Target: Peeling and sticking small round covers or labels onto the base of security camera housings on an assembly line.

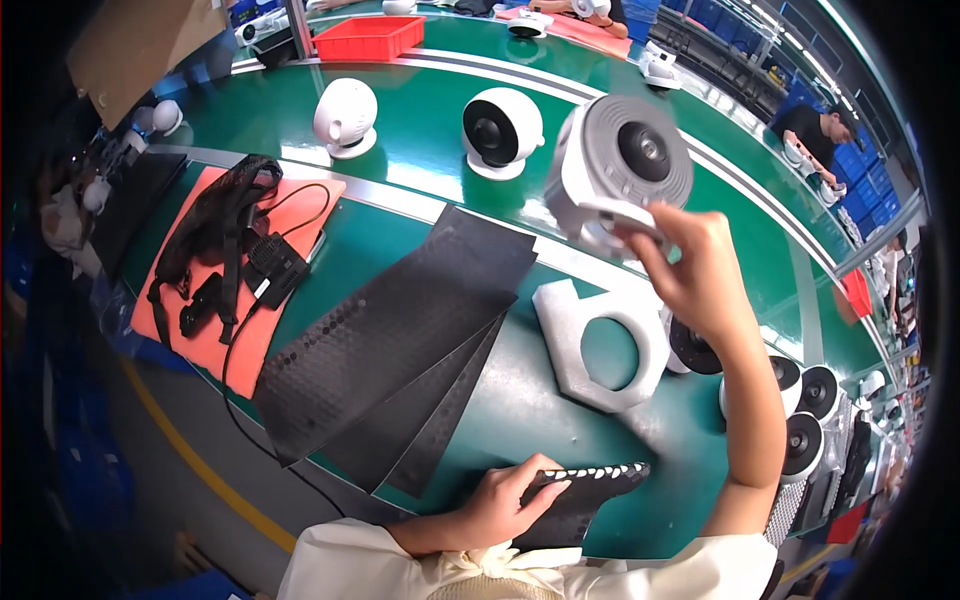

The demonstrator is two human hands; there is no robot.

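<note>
Fan (625,165) tilted in right hand (700,275), grille facing up-right.

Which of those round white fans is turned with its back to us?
The left fan on the far green belt: it shows only a plain white shell, while the fan beside it shows its dark front opening.
</note>
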